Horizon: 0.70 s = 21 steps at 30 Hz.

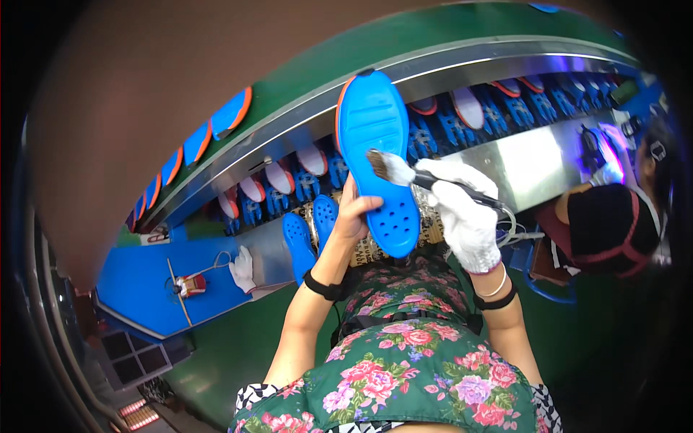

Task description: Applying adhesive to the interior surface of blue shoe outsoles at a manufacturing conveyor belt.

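My bare left hand (353, 213) grips a blue shoe sole (375, 119) by its lower side, with the thumb across its face. The sole has an orange edge, ridges at the top and small holes near the bottom. In a white glove, my right hand (464, 211) is closed round the dark handle of a brush (390, 167). Its bristles lie over the middle of the sole; whether they touch it I cannot tell. A cord runs from the handle's rear end. Two more blue soles (297, 238) lie just left of my left hand.
Soles and blue holders stand in a row on the metal rack (277, 198). Beyond is a green conveyor belt (317, 61) carrying blue soles (232, 114). At left, a blue table (137, 270) bears a small red container (191, 286) and a white glove (242, 270). A co-worker (606, 224) sits at right.
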Each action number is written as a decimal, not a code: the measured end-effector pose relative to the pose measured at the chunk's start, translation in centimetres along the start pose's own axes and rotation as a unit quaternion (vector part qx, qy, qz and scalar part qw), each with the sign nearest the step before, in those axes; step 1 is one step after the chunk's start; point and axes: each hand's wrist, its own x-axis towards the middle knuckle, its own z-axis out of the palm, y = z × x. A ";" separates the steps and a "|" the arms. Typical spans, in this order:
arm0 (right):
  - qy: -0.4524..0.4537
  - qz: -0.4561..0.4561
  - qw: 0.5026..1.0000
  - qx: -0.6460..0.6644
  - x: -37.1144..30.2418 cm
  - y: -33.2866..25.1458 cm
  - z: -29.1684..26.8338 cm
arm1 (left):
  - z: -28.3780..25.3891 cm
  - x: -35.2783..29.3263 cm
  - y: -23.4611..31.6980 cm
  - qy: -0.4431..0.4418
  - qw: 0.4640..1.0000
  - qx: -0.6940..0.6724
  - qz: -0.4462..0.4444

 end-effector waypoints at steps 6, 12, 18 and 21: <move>-0.013 -0.138 0.971 -0.195 1.2 -0.7 0.4 | 1.3 -2.6 -1.3 -0.111 0.989 -0.099 -0.022; -0.041 -0.262 0.894 -0.360 1.7 0.0 -0.5 | 2.3 -1.6 -3.1 -0.340 0.846 -0.410 -0.024; -0.083 -0.335 0.822 -0.452 0.7 0.3 1.0 | 3.4 -3.5 -3.8 0.027 0.991 -0.063 -0.117; -0.114 -0.288 0.886 -0.345 0.3 -0.3 1.2 | 2.1 -3.7 -3.7 0.024 0.991 -0.048 -0.121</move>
